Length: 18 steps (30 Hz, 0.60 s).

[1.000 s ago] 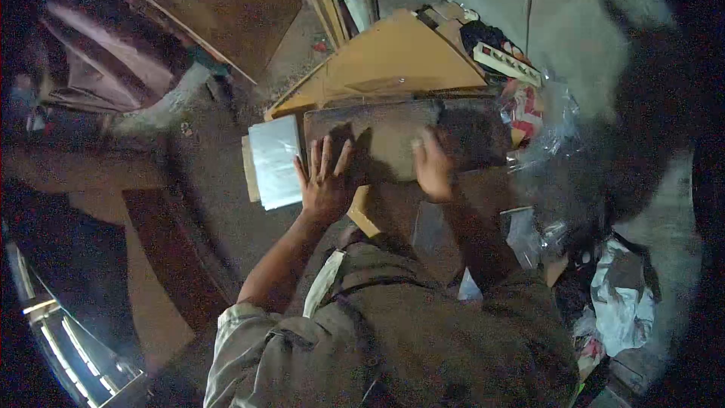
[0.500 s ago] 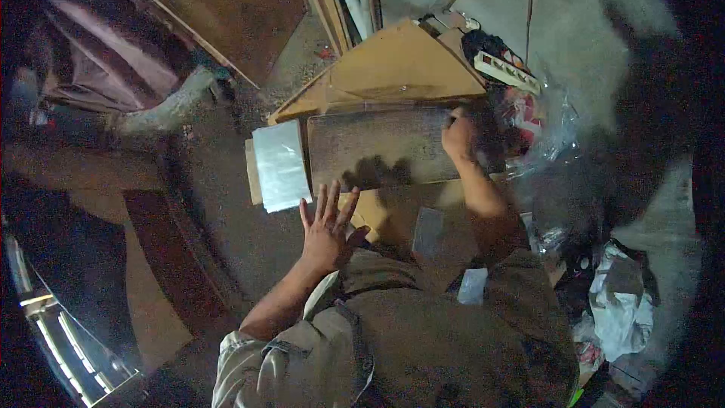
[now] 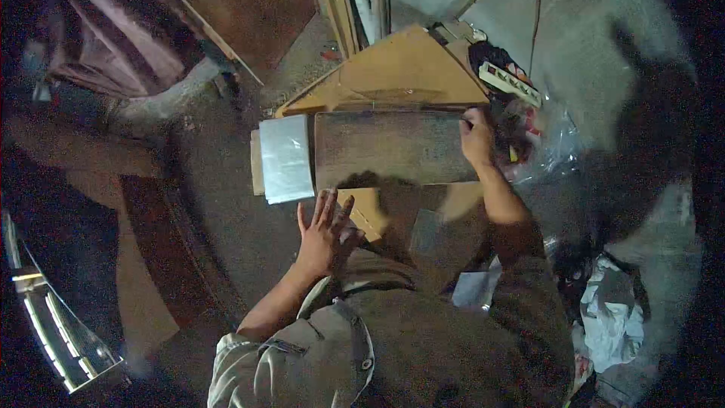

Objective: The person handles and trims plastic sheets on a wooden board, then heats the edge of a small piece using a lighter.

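While the right hand (image 3: 477, 140) overlies 1 board (image 3: 385, 143), the left (image 3: 321, 242) borders 1 packet (image 3: 287, 159).

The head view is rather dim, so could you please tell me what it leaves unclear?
In the head view:
- Right hand: any grip, hidden by its curled fingers.
- Board: right end, partly behind that hand.
- Clear bag: contents, blurred.
- White pole: top, cut off by the upper edge.

Beyond the yellow board's (image 3: 411, 64) far corner, you have long wooden strips (image 3: 334, 4) and a mottled grey wall (image 3: 589, 19) with a broad shadow (image 3: 642, 83). Past its far-left edge sits a brown panel (image 3: 242, 7). Well off its left corner, bright strips (image 3: 57, 325) cut your dim room.
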Each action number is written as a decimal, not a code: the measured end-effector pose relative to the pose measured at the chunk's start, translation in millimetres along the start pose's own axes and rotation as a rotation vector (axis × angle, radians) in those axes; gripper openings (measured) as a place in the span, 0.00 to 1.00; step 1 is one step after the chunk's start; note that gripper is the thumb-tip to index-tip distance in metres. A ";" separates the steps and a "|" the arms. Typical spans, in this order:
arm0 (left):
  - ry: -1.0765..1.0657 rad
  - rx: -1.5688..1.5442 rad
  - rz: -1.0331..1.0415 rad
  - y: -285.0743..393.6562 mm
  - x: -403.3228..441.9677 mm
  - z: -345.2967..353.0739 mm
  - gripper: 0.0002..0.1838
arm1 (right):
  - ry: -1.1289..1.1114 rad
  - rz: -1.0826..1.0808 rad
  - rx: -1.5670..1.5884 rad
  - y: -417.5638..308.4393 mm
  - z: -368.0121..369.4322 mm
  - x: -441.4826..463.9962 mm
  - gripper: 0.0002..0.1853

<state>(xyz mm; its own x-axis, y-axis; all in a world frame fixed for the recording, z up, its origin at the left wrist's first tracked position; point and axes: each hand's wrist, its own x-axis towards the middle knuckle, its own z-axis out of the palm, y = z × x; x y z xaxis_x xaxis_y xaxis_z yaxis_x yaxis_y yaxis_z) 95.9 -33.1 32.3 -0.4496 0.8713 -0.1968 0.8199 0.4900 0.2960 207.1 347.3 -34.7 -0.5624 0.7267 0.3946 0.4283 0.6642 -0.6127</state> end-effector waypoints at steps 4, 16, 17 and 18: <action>0.007 -0.026 0.019 0.7 2.4 -6.7 0.38 | -0.041 0.267 -0.417 -0.7 -36.0 -1.6 0.09; 0.082 -0.182 0.060 10.4 -5.8 -21.6 0.33 | -0.153 0.621 1.236 -174.9 -88.0 -66.4 0.07; 0.101 -0.181 0.077 11.0 -6.3 -22.6 0.32 | -0.186 0.642 1.326 -184.4 -92.0 -69.3 0.06; 0.104 -0.180 0.079 11.2 -7.2 -23.2 0.32 | -0.219 0.663 1.415 -194.9 -96.4 -71.2 0.05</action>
<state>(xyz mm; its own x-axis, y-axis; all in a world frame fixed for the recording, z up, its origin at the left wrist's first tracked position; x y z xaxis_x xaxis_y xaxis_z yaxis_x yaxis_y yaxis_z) 100.1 -33.2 58.7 -0.4281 0.9009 -0.0715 0.7820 0.4090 0.4703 231.9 183.0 122.7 -0.6921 0.6878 -0.2188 -0.2806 -0.5357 -0.7964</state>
